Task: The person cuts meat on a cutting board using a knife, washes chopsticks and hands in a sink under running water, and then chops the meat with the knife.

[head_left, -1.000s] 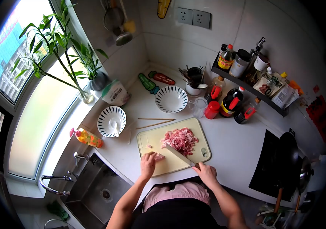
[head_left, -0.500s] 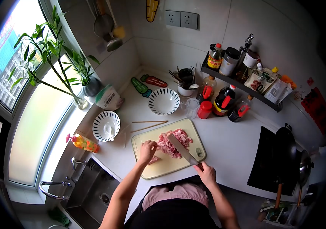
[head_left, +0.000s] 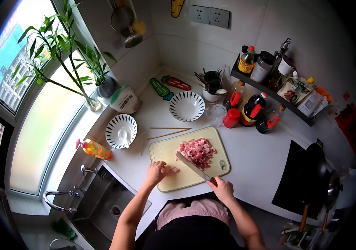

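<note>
On the cream cutting board (head_left: 161,153) lies a heap of chopped pink meat (head_left: 198,153), right of centre. My right hand (head_left: 222,188) grips the handle of a knife (head_left: 192,166), whose blade points up and left along the heap's lower left edge. At the board's left side, my left hand (head_left: 157,171) has its fingers bent beside a small strip of meat (head_left: 171,171). The fingertips touch or nearly touch that strip; whether they pinch it is too small to tell.
Behind the board are chopsticks (head_left: 168,133), a patterned bowl (head_left: 187,106) and another bowl (head_left: 121,131) with a white spoon. A sink (head_left: 103,204) lies left, sauce bottles (head_left: 253,109) at back right, and a black hob (head_left: 288,179) at right.
The view has shifted back and forth. My left hand has moved from the heap's left edge to the board's left side by the strip. The knife has drawn back to the heap's lower left edge.
</note>
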Tool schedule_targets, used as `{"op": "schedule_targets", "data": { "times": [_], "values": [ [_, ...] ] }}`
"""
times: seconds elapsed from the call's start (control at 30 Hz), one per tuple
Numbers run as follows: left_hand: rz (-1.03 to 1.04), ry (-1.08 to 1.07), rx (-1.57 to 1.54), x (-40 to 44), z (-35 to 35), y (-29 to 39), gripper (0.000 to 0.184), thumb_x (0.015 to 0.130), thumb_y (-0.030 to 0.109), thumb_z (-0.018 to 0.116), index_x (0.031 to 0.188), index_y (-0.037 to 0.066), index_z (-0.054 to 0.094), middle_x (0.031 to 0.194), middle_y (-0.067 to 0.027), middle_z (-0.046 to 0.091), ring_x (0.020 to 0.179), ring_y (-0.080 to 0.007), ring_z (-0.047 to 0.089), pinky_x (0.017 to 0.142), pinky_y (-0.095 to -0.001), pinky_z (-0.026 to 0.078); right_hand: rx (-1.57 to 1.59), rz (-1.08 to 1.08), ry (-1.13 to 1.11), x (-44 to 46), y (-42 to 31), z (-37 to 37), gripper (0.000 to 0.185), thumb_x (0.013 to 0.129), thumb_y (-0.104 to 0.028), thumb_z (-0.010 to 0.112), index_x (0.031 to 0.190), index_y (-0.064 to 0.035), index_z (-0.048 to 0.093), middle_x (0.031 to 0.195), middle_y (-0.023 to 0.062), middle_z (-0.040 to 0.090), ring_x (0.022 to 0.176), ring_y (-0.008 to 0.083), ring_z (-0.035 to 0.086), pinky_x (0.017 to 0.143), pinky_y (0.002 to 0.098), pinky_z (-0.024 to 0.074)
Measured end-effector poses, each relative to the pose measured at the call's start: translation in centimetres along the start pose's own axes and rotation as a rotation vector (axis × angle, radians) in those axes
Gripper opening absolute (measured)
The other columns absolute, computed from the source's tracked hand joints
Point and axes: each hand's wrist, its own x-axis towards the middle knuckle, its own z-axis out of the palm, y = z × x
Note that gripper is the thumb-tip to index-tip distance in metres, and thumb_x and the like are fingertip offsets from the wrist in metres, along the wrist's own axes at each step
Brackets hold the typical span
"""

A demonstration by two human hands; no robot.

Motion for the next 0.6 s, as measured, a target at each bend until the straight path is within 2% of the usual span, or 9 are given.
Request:
{"op": "schedule_targets", "data": {
  "times": [0.03, 0.07, 0.17, 0.3, 0.33, 0.47, 0.6],
  "values": [
    [-0.016, -0.046, 0.041, -0.8, -0.1, 0.6, 0.026, 0.080, 0.027, 0.073, 0.098, 0.010, 0.066, 0.088, -0.0064, 0.064, 0.090, -0.0282, 0.060, 0.079, -0.0409, 0.046, -0.036, -0.016, -0.034, 0.3, -0.3, 0.6, 0.041, 0.089, -0.045, 0.065, 0.086, -0.0049, 0.056, 0.071, 0.0188, 0.066, 0.069, 0.0418, 0.065, 0.060, 0.0504, 0.0491],
    [0.033, 0.006, 0.056, -1.3, 0.1, 1.0, 0.031, 0.077, 0.032, 0.074, 0.095, 0.009, 0.065, 0.087, -0.0084, 0.063, 0.089, -0.0299, 0.060, 0.079, -0.0416, 0.046, -0.073, -0.032, -0.069, 0.5, -0.6, 1.3, 0.042, 0.089, -0.045, 0.065, 0.087, -0.0043, 0.056, 0.071, 0.0184, 0.066, 0.069, 0.0420, 0.064, 0.060, 0.0502, 0.0491],
    [-0.038, 0.048, 0.119, -1.8, 1.5, 1.9, 0.031, 0.077, 0.034, 0.074, 0.090, 0.008, 0.064, 0.087, -0.0103, 0.062, 0.087, -0.0313, 0.060, 0.078, -0.0422, 0.046, -0.076, -0.079, -0.053, 1.2, -0.9, 3.5, 0.041, 0.089, -0.044, 0.066, 0.085, -0.0047, 0.054, 0.070, 0.0197, 0.065, 0.068, 0.0422, 0.063, 0.059, 0.0510, 0.0481],
    [-0.208, 0.075, 0.016, -1.9, 2.3, 3.4, 0.033, 0.077, 0.035, 0.074, 0.082, 0.005, 0.061, 0.081, -0.0139, 0.059, 0.078, -0.0339, 0.059, 0.071, -0.0447, 0.048, -0.096, -0.120, -0.021, 1.8, -1.4, 4.1, 0.038, 0.090, -0.043, 0.064, 0.085, -0.0065, 0.056, 0.068, 0.0195, 0.066, 0.065, 0.0406, 0.065, 0.057, 0.0515, 0.0491],
    [-0.191, 0.126, -0.022, -2.0, 2.0, 4.0, 0.036, 0.076, 0.035, 0.075, 0.081, 0.004, 0.059, 0.079, -0.0143, 0.059, 0.074, -0.0347, 0.059, 0.069, -0.0460, 0.048, -0.098, -0.122, -0.022, 1.9, -1.3, 4.1, 0.038, 0.090, -0.043, 0.064, 0.085, -0.0065, 0.056, 0.068, 0.0195, 0.066, 0.065, 0.0406, 0.065, 0.057, 0.0515, 0.0491],
    [-0.197, 0.219, -0.075, -1.6, 1.8, 4.6, 0.036, 0.074, 0.035, 0.076, 0.083, 0.005, 0.059, 0.080, -0.0137, 0.060, 0.077, -0.0332, 0.059, 0.071, -0.0448, 0.047, -0.106, -0.078, 0.001, 2.5, -1.0, 3.6, 0.040, 0.089, -0.046, 0.063, 0.085, -0.0064, 0.056, 0.066, 0.0198, 0.064, 0.064, 0.0418, 0.064, 0.056, 0.0522, 0.0483],
    [-0.192, 0.216, 0.099, -2.1, 1.7, 4.9, 0.035, 0.074, 0.034, 0.077, 0.087, 0.007, 0.060, 0.084, -0.0121, 0.061, 0.083, -0.0310, 0.059, 0.075, -0.0421, 0.044, -0.142, -0.080, -0.001, 2.7, -0.6, 3.8, 0.042, 0.089, -0.048, 0.063, 0.085, -0.0065, 0.056, 0.065, 0.0204, 0.063, 0.063, 0.0426, 0.064, 0.055, 0.0529, 0.0477]
  ]
}}
